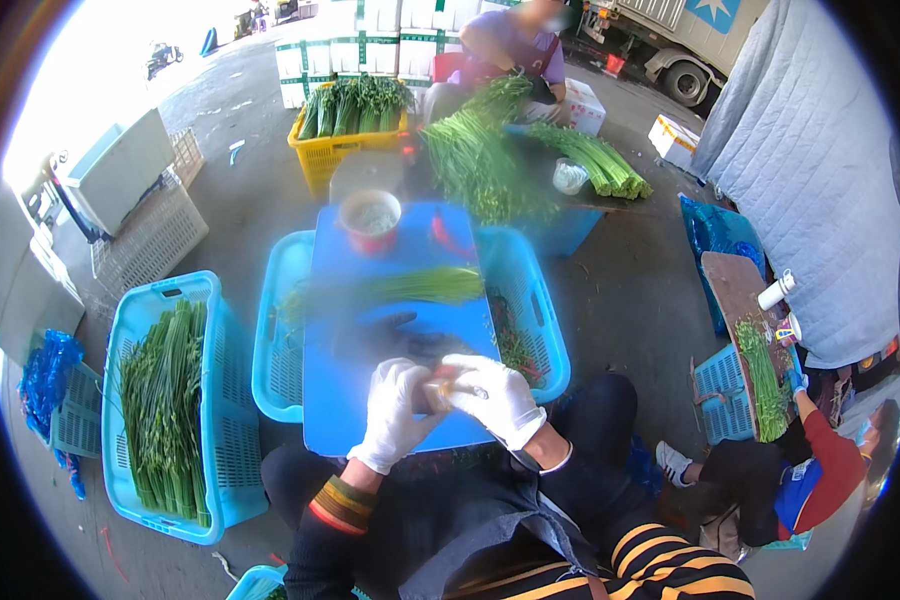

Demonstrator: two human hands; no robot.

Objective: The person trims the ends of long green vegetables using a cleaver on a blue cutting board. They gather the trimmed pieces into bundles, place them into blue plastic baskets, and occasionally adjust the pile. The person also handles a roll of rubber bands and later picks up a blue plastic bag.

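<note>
My left hand (397, 409) and my right hand (499, 397), both in white gloves, meet above the near edge of a blue board (330, 420). Between their fingers is a small brownish item (439, 390), too blurred to name. Dark gloves (390, 337) lie on the board just beyond my hands. Farther up lies a bunch of thin green stems (427, 286). At the board's far end stand a white and red tub (371, 221) and a red item (450, 232), both blurred.
Light blue baskets (544, 300) flank the board; another basket (221, 375) at left holds green bundles. A yellow crate (337, 154) stands ahead. A person (521, 52) sits opposite behind heaped greens (480, 157); another person (817, 480) sits at right beside a brown board (731, 289).
</note>
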